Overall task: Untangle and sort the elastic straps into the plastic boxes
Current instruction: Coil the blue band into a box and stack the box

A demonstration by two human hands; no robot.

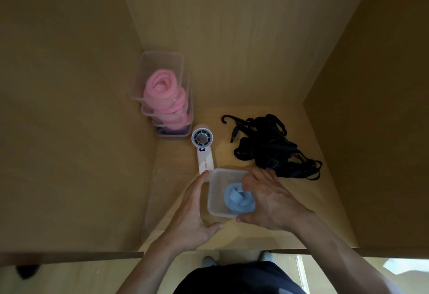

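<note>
While pressed straight along the plastic box (pixel 210 201), left fingers (pixel 199 180) wide; right fingers (pixel 255 176) curled onto the blue strap (pixel 236 197) inside.

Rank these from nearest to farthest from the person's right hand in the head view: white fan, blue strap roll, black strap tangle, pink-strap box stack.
1. blue strap roll, under the fingertips of the right hand.
2. black strap tangle, just beyond the fingers.
3. white fan, farther left.
4. pink-strap box stack, back left corner.
</note>
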